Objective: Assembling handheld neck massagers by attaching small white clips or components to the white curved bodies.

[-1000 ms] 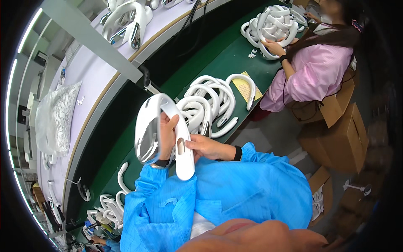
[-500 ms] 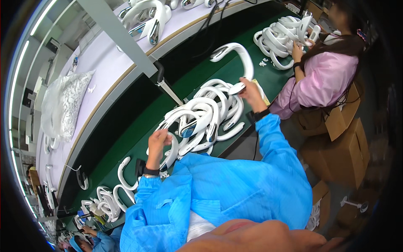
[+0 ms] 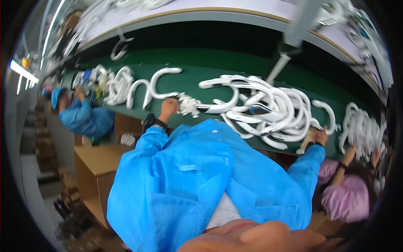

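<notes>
My right hand (image 3: 321,137) grips the lower end of a white C-shaped plastic shell (image 3: 331,114), just right of a heap of similar shells (image 3: 289,113). My left hand (image 3: 169,108) has its fingers curled at the left edge of a pile of small white parts (image 3: 189,104). Anything between those fingers is too small and blurred to make out. One C-shaped shell (image 3: 156,84) lies above the left hand, its lower end close to the fingers. Another loose shell (image 3: 218,108) lies between the small parts and the heap.
More shells (image 3: 119,86) lie farther left on the green bench (image 3: 189,75). A person in blue sits at left, and one in pink (image 3: 346,197) handles shells (image 3: 361,126) at right. A grey post (image 3: 300,25) and raised shelf edge (image 3: 189,14) border the bench. A cardboard box (image 3: 96,168) stands at lower left.
The view has swung left. My right hand has lowered the shell toward the bench beside the heap. My left hand has moved left, from the heap to the small white parts.
</notes>
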The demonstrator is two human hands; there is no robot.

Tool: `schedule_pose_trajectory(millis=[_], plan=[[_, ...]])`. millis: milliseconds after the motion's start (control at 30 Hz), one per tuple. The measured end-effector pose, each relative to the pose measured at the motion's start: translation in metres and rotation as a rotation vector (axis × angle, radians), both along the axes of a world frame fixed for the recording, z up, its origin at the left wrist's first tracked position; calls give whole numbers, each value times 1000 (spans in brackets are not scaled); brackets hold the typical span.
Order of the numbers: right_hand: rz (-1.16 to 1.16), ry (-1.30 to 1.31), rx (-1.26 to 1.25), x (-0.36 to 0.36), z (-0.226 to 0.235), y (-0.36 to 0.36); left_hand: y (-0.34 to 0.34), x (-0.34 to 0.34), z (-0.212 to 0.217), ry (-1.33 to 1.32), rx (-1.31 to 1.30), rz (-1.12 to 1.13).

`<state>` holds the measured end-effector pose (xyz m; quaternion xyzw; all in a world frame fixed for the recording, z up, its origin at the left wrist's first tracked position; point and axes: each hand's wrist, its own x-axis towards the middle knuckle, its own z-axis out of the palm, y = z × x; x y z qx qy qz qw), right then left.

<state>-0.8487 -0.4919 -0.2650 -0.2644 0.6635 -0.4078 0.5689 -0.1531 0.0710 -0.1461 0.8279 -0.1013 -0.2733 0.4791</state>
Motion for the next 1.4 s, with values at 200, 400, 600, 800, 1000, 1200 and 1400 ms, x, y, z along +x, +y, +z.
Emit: schedule_pose_trajectory(millis=[200, 400, 600, 800, 1000, 1200, 1400], plan=[[-221, 960, -533, 106, 106, 119, 42, 43, -7, -810, 444, -73], [277, 285, -669, 317, 228, 300, 20, 93, 13, -559, 764, 165], [1348, 239, -1045, 519, 210, 381, 37, 124, -35, -351, 736, 203], [1812, 715, -1093, 646, 105, 404, 46, 126, -44, -169, 398, 343], [1964, 890, -1179, 688, 76, 423, 57, 128, -29, 6, -65, 453], [1987, 882, -1032, 680, 82, 419, 63, 143, 6, 553, -363, 591], [1874, 842, -1090, 677, 69, 413, 62, 157, -6, 1005, -574, 573]])
